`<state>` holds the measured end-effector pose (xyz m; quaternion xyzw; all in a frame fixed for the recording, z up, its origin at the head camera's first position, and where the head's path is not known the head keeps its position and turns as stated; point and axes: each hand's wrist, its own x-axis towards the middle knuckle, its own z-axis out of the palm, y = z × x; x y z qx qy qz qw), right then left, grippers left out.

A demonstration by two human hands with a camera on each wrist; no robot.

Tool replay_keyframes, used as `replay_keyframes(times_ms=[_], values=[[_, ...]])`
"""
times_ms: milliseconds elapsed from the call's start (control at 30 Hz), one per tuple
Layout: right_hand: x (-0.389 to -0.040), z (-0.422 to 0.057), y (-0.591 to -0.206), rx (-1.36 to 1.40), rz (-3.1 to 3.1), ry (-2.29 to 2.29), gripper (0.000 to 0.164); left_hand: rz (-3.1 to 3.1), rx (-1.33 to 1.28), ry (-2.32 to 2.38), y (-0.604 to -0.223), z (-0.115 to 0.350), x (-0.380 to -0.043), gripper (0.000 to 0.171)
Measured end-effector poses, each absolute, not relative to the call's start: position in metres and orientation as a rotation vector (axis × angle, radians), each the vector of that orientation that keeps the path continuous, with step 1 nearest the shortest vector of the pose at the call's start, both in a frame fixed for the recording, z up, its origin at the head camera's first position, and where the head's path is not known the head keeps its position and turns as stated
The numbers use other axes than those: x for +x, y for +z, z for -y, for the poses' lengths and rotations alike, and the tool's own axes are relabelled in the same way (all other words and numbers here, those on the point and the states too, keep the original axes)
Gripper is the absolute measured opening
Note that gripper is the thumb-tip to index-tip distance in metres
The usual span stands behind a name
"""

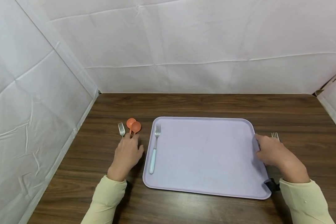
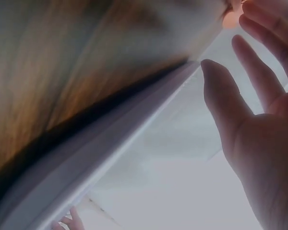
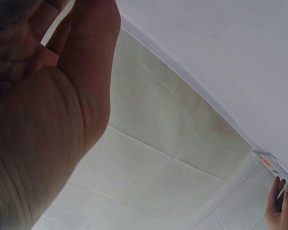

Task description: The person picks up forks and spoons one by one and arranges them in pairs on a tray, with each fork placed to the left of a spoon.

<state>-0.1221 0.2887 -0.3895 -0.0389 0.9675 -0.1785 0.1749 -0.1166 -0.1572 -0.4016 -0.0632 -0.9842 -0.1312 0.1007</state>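
Apparently, the crowding on the left is posing the likeliest trouble. The left hand (image 1: 128, 152) is hovering over or resting on cutlery there, its fingers loosely extended and its thumb standing well apart from them. Two orange spoons (image 1: 136, 127) are lying with one bowl partly over the other, just beyond the fingertips, and a fork (image 1: 121, 128) is showing its tines immediately to their left. Their handles are disappearing under the hand, so I cannot tell whether the fingers are touching them. Because all three are sitting so close, a pinch there could be catching two pieces at once, or nudging the fork aside.

A second fork (image 1: 154, 154), with a pale blue handle, is lying lengthwise inside the left rim of the lilac tray (image 1: 207, 155), which is occupying the middle of the counter (image 1: 196, 104). Being slim and loose, it could be sliding or turning if a sleeve or finger brushed it, or if the tray were jolted.

On the right, the right hand (image 1: 277, 152) is covering part of the tray's right rim, with a third fork (image 1: 275, 136) showing only its tines beyond it. Whether those fingers are gripping anything, I cannot tell. Any push against the rim could be skewing the tray, and the black piece (image 1: 272, 184) by the right sleeve, overlapping the near right corner, could be snagging there.
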Motion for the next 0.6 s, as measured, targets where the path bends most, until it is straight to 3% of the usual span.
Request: replay_keyframes(times_ms=[600], values=[[-0.1217, -0.2886, -0.3902, -0.12, -2.752, -0.509, 0.066, 2.884, -0.191, -0.321, -0.4032, 0.1627, -0.1215, 0.02]])
